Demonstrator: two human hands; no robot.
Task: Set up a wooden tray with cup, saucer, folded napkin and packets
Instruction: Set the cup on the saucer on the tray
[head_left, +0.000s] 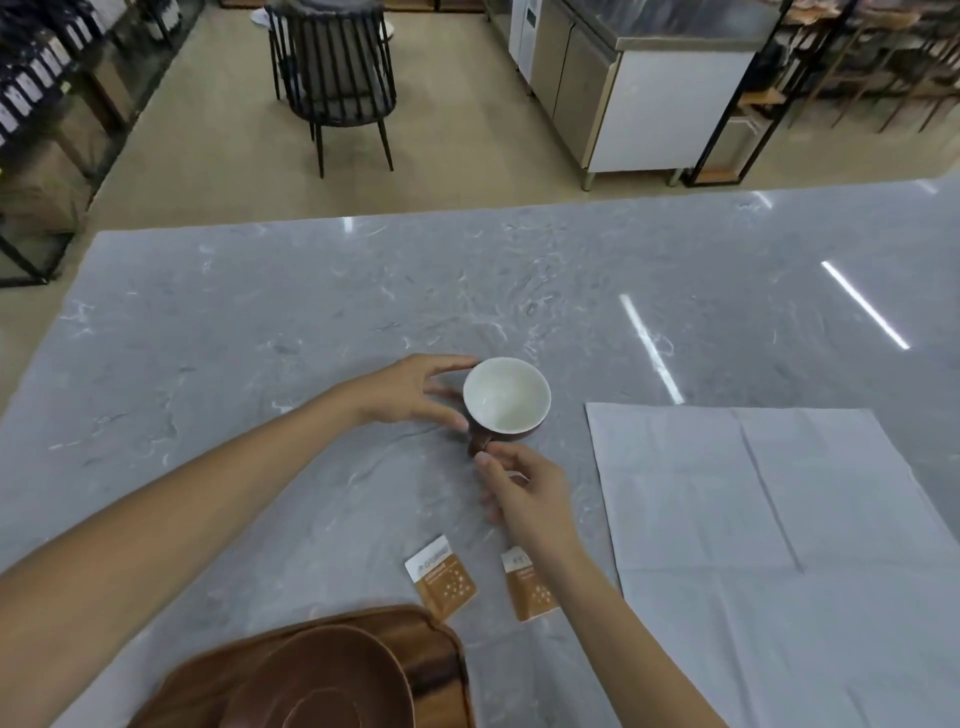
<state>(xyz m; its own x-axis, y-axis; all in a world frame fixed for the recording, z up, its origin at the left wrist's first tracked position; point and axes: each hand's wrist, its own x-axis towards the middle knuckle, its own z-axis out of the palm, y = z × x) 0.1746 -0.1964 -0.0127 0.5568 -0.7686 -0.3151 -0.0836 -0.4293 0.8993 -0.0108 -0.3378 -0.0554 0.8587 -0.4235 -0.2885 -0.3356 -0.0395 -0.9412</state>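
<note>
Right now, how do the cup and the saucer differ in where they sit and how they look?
The cup stands on the bare marble counter, off the wooden tray; the saucer already lies on that tray. The cup is held: left hand at its side, right hand at its handle; the saucer is untouched. The cup is white inside; the saucer is brown all over. Both are brown outside.

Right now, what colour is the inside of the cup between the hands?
White inside, brown outside: the round ceramic cup, clearest in the head view.
</note>
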